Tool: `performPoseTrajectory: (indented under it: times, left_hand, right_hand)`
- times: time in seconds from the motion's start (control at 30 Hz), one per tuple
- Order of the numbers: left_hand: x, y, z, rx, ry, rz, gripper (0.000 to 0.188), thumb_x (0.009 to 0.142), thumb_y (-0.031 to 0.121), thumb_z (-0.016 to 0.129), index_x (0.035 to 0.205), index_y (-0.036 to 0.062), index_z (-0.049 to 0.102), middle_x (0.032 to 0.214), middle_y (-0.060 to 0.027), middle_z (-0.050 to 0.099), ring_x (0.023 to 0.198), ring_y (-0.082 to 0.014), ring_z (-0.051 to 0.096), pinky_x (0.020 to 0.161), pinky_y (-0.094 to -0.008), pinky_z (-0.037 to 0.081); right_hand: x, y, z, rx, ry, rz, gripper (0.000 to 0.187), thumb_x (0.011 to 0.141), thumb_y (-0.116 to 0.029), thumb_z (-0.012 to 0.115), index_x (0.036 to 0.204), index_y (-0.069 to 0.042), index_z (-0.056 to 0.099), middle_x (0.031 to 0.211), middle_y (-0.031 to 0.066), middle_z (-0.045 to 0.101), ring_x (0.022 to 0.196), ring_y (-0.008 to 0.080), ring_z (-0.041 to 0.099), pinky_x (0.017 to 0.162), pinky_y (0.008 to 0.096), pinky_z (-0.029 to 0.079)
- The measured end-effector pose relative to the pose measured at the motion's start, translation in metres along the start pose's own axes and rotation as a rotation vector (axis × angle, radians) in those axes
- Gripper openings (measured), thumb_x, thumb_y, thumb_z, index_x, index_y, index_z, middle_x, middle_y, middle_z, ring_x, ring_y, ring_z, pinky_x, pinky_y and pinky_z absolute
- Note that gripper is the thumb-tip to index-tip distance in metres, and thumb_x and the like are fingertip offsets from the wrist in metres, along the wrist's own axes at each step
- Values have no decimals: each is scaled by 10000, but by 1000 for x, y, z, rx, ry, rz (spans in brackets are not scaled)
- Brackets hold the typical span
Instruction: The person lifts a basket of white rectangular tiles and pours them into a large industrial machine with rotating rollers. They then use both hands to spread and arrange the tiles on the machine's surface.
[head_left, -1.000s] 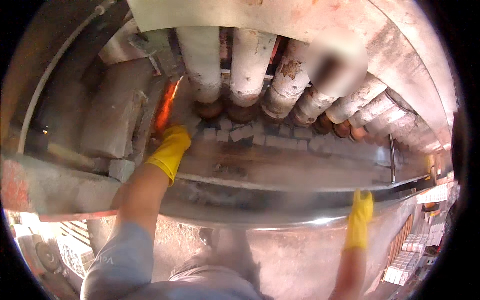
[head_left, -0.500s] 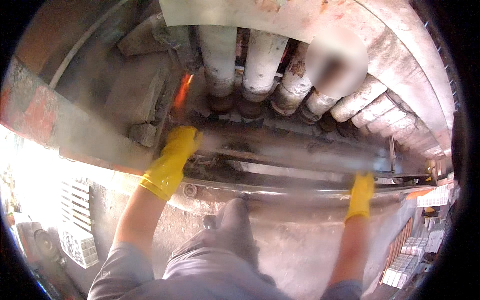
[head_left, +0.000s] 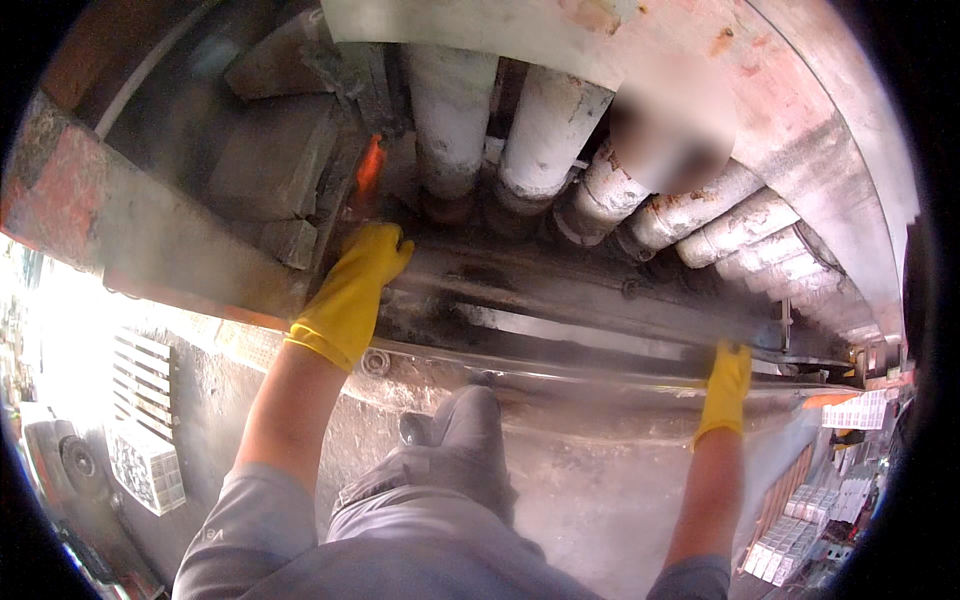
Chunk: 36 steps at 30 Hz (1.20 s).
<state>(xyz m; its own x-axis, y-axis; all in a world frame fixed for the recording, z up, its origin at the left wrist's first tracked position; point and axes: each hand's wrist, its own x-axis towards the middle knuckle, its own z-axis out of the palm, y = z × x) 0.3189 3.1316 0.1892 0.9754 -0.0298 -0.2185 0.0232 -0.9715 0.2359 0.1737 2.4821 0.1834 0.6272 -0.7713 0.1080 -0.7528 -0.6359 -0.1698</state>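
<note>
Both of my hands wear yellow rubber gloves. At the left, my left hand (head_left: pixel 366 278) is closed at the left end of a long dark metal bar (head_left: pixel 560 300), just below a glowing orange spot (head_left: pixel 370 168). My right hand (head_left: pixel 727 385) reaches farther along to the right. Its fingers curl over the lower edge of the same bar, and their tips are hidden. Between my hands, a pale slot (head_left: pixel 570 332) runs under the bar, with a shiny front rail (head_left: pixel 540 376) below it.
Thick, stained pipes (head_left: pixel 553 135) stand in a row behind the bar under a pale overhead casing (head_left: pixel 790 80). Grey blocks (head_left: pixel 270 160) sit at upper left. Stacked pale bricks lie at lower left (head_left: pixel 147 468) and lower right (head_left: pixel 795 535). A blurred patch covers part of the pipes.
The view has shifted slightly, and the pipes appear larger. My left hand sits a little higher in the picture. Both hands stay at their places along the bar.
</note>
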Motion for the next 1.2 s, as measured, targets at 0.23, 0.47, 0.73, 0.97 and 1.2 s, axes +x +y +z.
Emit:
performPoseTrajectory:
  times: [0.23, 0.47, 0.73, 0.97, 1.2]
  left_hand:
    - [3, 4, -7, -10, -9, -47, 360, 898, 367, 670, 1040, 41, 725, 1086, -213, 716, 1032, -389, 679, 889, -473, 528]
    - [-28, 4, -1, 15, -48, -62, 435, 902, 451, 627, 1071, 66, 737, 1134, -192, 713, 1092, -381, 669, 940, -496, 522]
    - [-68, -4, 16, -38, 22, -47, 424, 885, 434, 649, 1056, 56, 739, 1130, -200, 710, 1083, -383, 666, 939, -492, 522]
    - [-89, -21, 35, -8, 13, -35, 456, 885, 455, 639, 1075, 51, 735, 1162, -203, 700, 1118, -378, 653, 961, -488, 511]
    - [-109, -19, 42, 6, 72, -11, 465, 879, 462, 634, 1104, 69, 738, 1165, -191, 705, 1123, -368, 654, 965, -478, 509]
  right_hand:
    - [3, -4, 2, 27, -7, 65, 594, 914, -553, 590, 1288, -96, 641, 1257, 171, 685, 1130, 388, 655, 948, 486, 495]
    - [-15, 25, -1, 74, 1, 43, 575, 905, -548, 604, 1263, -100, 644, 1250, 161, 690, 1127, 381, 658, 939, 478, 503]
    - [-39, 48, -11, -16, -10, 22, 601, 900, -549, 603, 1283, -87, 647, 1250, 163, 689, 1127, 377, 659, 941, 476, 506]
    - [-65, 53, -25, 40, -44, 23, 612, 906, -553, 595, 1288, -78, 650, 1256, 186, 682, 1107, 379, 668, 933, 468, 512]
    - [-74, 75, -25, 63, -18, 63, 621, 903, -543, 604, 1301, -68, 650, 1253, 187, 684, 1096, 383, 675, 917, 471, 519]
